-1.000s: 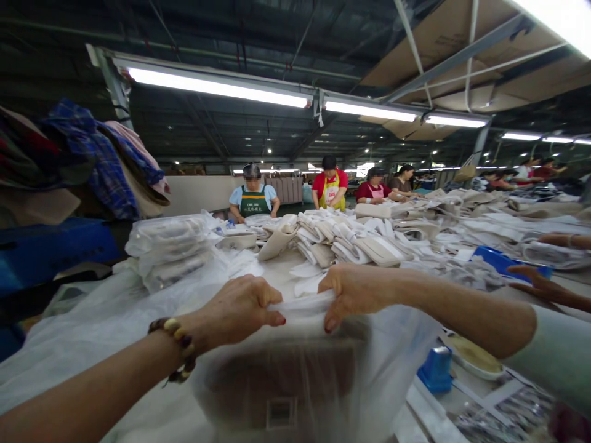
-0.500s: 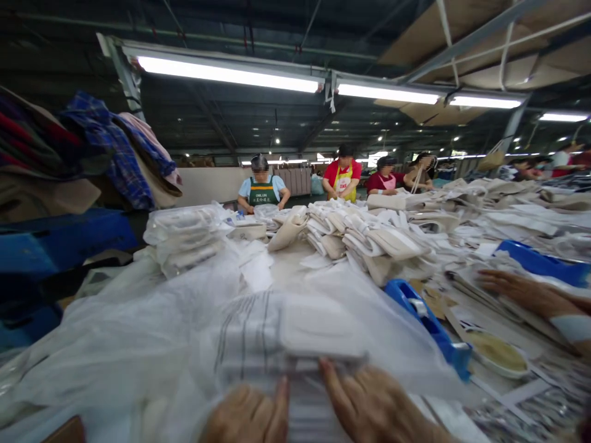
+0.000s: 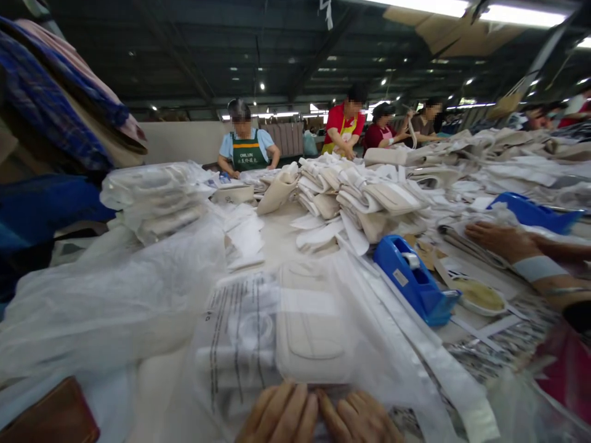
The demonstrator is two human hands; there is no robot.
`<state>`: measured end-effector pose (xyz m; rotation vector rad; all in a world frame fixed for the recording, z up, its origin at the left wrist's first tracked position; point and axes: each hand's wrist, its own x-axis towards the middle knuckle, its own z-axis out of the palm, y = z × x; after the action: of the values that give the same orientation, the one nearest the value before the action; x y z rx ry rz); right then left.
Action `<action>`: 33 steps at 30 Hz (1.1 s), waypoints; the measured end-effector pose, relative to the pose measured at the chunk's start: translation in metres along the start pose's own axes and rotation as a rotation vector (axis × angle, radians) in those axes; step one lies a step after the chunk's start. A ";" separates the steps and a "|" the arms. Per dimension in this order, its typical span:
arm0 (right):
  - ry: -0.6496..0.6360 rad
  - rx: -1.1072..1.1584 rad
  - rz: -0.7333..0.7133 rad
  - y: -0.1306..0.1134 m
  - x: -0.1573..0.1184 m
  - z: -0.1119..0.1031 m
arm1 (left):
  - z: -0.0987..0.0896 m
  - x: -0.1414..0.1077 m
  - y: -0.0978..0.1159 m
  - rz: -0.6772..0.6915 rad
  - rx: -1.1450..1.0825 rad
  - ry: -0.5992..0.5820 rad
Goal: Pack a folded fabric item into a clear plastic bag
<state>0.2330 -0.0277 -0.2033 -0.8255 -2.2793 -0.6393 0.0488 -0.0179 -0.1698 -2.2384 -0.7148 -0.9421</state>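
A clear plastic bag [image 3: 231, 344] printed with dark lines of text lies on the table in front of me, with a folded beige fabric piece [image 3: 311, 326] inside it. My left hand [image 3: 279, 412] is at the bag's near edge, its fingers pressed together on the plastic. Close beside it, my right hand [image 3: 357, 418] has curled fingers on the same edge. The thumbs are mostly hidden, and both hands are cut off by the bottom of the view.
A blue tape dispenser [image 3: 415, 280] stands to the right, near a round dish [image 3: 480, 295] and another person's hand [image 3: 503, 240]. Stacked beige pieces [image 3: 364, 197] lie ahead. Bagged pieces [image 3: 148, 191] are at the left, above a brown object [image 3: 50, 415]. People work beyond.
The view has tilted down. My hands have come closer together, and their extended index fingers have drawn in at the bag's edge. The bag lies flatter, showing the beige piece more clearly.
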 end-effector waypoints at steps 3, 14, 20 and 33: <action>-0.009 0.003 0.003 0.000 -0.004 0.002 | 0.000 0.003 -0.014 0.103 -0.099 -0.112; -0.155 0.122 -0.011 -0.005 -0.012 -0.008 | -0.001 -0.017 -0.009 0.139 -0.140 -0.233; -0.200 0.139 -0.010 -0.006 -0.011 -0.012 | 0.002 -0.033 0.003 0.101 -0.067 -0.214; -0.303 0.357 0.075 0.012 -0.012 -0.031 | 0.006 -0.041 0.007 0.062 -0.105 -0.115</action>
<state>0.2606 -0.0438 -0.1875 -0.8694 -2.5140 -0.0667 0.0316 -0.0285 -0.2060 -2.4084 -0.6553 -0.8442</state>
